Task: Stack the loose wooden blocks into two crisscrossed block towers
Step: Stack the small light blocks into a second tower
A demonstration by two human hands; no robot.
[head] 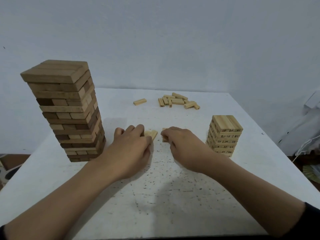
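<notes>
Now, near the left edge of the worktop [173, 187] stands the big dark tower [69, 110], tall and a bit twisted. Just beside it the left hand [131, 148] rests low. Its fingers are curled round a few light blocks [153, 134]. There may be two or three, I cannot tell. Near the far edge lies one lone block [140, 101]. In the middle, the right hand [183, 146] has its fingers curled, pinching a small block [164, 139] that touches the worktop. By the far edge sits a pile [178, 102] of loose blocks, about a dozen, too jumbled to count well. Near the right edge stands the little tower [225, 134], with three blocks across its top.

I think the hands are lining up blocks for the little tower's next row. To do it well, push three blocks snug side by side, carry them level, and set them crossways on top. Keep both arms away from the big dark tower, because a bump could tip it. Counted: two towers, one lone block, one pile.
</notes>
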